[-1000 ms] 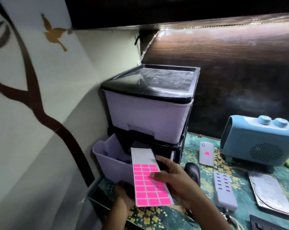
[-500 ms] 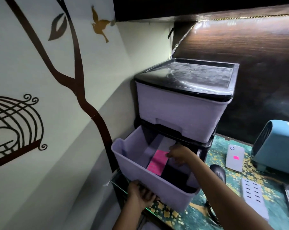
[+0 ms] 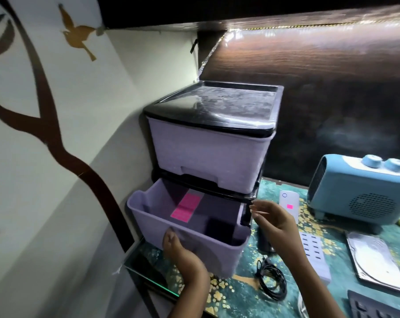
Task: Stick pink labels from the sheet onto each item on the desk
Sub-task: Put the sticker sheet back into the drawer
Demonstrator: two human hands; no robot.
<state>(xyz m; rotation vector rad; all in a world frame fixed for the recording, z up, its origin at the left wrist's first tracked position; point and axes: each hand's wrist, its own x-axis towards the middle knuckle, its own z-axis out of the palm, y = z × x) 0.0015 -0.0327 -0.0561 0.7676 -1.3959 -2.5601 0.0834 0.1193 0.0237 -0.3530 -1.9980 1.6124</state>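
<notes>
The sheet of pink labels (image 3: 186, 208) lies flat on the floor of the open lower drawer (image 3: 217, 253), towards its back left, just under the edge of the closed upper drawer (image 3: 208, 154). Both lilac drawers belong to a small drawer unit with a black top (image 3: 215, 104), which stands at the centre of the frame against a dark wood panel. The left hand (image 3: 178, 246), at lower centre, rests against the front wall of the lower drawer with its fingers pointing upward and lying flat on the plastic, holding nothing. The right hand (image 3: 272, 220) hangs in the air just right of the drawer's right rim, its fingers loosely spread and empty. Behind that hand, on the teal flowered desk mat (image 3: 240, 292), lies a white device (image 3: 289, 206) that bears one pink label. Further right stands a light blue heater (image 3: 359, 191); below it lie a white port strip (image 3: 313, 255) and a silver hard drive (image 3: 375, 265). A coiled black cable (image 3: 271, 281) lies near the lower drawer's front right corner.
</notes>
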